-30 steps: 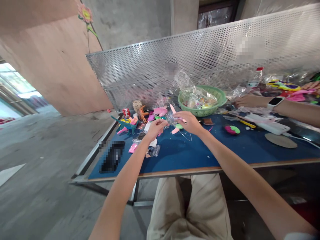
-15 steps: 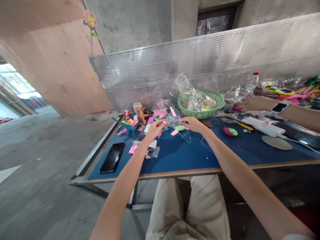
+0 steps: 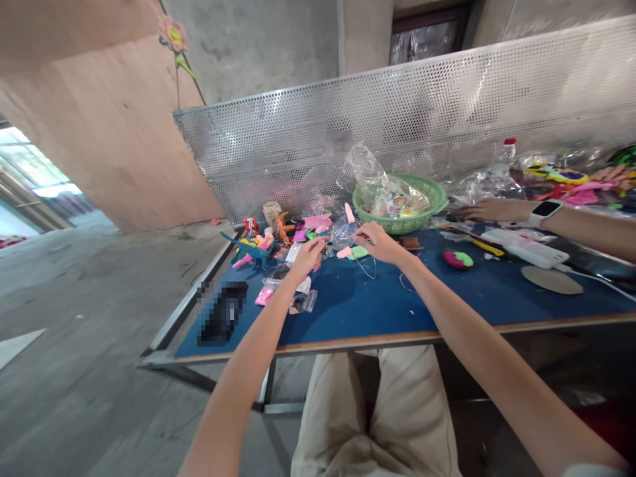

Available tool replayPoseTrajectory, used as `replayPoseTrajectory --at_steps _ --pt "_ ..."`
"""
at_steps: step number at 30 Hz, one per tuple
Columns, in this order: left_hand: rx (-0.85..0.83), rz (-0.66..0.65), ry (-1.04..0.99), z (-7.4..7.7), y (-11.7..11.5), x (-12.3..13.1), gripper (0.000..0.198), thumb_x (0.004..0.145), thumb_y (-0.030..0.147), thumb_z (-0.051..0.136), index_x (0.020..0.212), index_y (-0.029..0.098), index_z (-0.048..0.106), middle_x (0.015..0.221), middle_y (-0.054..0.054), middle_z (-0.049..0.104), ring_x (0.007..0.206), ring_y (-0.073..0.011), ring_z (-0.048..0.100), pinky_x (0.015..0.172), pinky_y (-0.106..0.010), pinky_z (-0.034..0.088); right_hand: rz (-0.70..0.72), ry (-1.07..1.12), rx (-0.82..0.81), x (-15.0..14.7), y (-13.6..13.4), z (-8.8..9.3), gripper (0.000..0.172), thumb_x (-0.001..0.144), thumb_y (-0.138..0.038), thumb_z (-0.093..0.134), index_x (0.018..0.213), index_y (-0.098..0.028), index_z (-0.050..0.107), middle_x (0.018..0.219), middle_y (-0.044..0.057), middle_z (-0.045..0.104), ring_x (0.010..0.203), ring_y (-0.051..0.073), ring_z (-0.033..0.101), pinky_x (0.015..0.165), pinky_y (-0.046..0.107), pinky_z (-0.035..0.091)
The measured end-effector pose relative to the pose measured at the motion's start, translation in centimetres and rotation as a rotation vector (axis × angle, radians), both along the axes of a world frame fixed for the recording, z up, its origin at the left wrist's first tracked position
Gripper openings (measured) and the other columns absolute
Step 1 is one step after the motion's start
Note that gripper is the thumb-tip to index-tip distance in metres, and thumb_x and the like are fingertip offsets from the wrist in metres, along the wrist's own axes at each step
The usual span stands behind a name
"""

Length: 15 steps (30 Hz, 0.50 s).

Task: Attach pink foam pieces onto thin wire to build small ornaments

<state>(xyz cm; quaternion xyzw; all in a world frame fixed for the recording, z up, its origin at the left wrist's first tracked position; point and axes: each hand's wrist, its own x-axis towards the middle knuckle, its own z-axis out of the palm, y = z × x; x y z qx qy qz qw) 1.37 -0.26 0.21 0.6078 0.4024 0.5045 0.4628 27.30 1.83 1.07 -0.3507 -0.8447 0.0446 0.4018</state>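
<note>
My left hand (image 3: pixel 309 258) is over the table, thumb and fingers pinched together; whatever is in the pinch is too small to make out. To its right my right hand (image 3: pixel 376 242) is closed in a similar pinch, its fingertips hiding what they may hold. Crumpled clear plastic (image 3: pixel 342 232) lies behind and between the hands, with a pale pink strip (image 3: pixel 349 212) standing up by it. Just below my right fingers rests a green piece (image 3: pixel 358 252) with a pale pink end (image 3: pixel 343 252). A thin wire loop (image 3: pixel 368 267) trails on the blue tabletop (image 3: pixel 368 305).
A green basket (image 3: pixel 435 199) holds plastic-wrapped items. Left stand a teal dinosaur figure (image 3: pixel 256 250), small bags (image 3: pixel 304 303) and a blurred-out dark object (image 3: pixel 222 313). A co-worker's hand (image 3: pixel 489 211) reaches in from the right, near a white power strip (image 3: pixel 527 248). A perforated metal panel (image 3: pixel 298 146) closes the back.
My hands have drawn slightly apart, the right one a little up and left. The co-worker's hand has shifted slightly left and down, over where a purple item showed.
</note>
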Motion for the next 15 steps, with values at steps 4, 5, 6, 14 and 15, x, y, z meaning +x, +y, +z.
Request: replayPoseTrajectory --at_steps 4,5,6,14,15 --pt "0.032 0.036 0.084 0.34 -0.30 -0.24 0.054 0.089 0.056 0.073 0.125 0.016 0.074 0.067 0.003 0.056 0.042 -0.0052 0.034 0.042 -0.022 0.026 -0.003 -0.067 -0.002 0.31 -0.43 0.02 0.031 0.099 -0.052 0.059 0.101 -0.022 0.068 0.096 0.007 0.067 0.096 0.025 0.057 0.095 0.045 0.040" --pt "0.051 0.050 0.121 0.43 -0.37 -0.29 0.055 0.088 0.056 0.075 0.125 0.016 0.075 0.063 0.005 0.053 0.043 -0.0058 0.034 0.043 -0.022 0.026 0.011 -0.076 -0.008 0.39 -0.57 0.09 0.032 0.099 -0.052 0.059 0.104 -0.022 0.068 0.097 0.007 0.066 0.096 0.026 0.057 0.095 0.045 0.040" --pt "0.069 0.070 0.151 0.50 -0.41 -0.34 0.054 0.085 0.056 0.077 0.122 0.016 0.076 0.060 0.005 0.051 0.044 -0.0064 0.035 0.044 -0.022 0.026 0.024 -0.082 -0.015 0.43 -0.68 0.17 0.032 0.099 -0.052 0.059 0.106 -0.022 0.068 0.097 0.007 0.066 0.097 0.026 0.057 0.096 0.045 0.040" --pt "0.108 0.100 0.125 0.31 0.00 -0.53 0.055 0.088 0.068 0.067 0.093 0.015 0.077 0.082 -0.005 0.072 0.045 -0.0061 0.041 0.044 -0.023 0.033 0.045 -0.077 0.002 0.14 -0.55 0.37 0.041 0.099 -0.057 0.059 0.113 -0.020 0.071 0.098 0.010 0.062 0.100 0.029 0.055 0.098 0.048 0.043" --pt "0.120 0.097 0.133 0.27 0.03 -0.56 0.055 0.088 0.068 0.067 0.098 0.015 0.078 0.084 -0.006 0.073 0.045 -0.0061 0.043 0.044 -0.023 0.034 0.044 -0.074 0.014 0.11 -0.49 0.37 0.041 0.099 -0.058 0.059 0.113 -0.021 0.071 0.097 0.010 0.062 0.099 0.029 0.055 0.098 0.048 0.044"
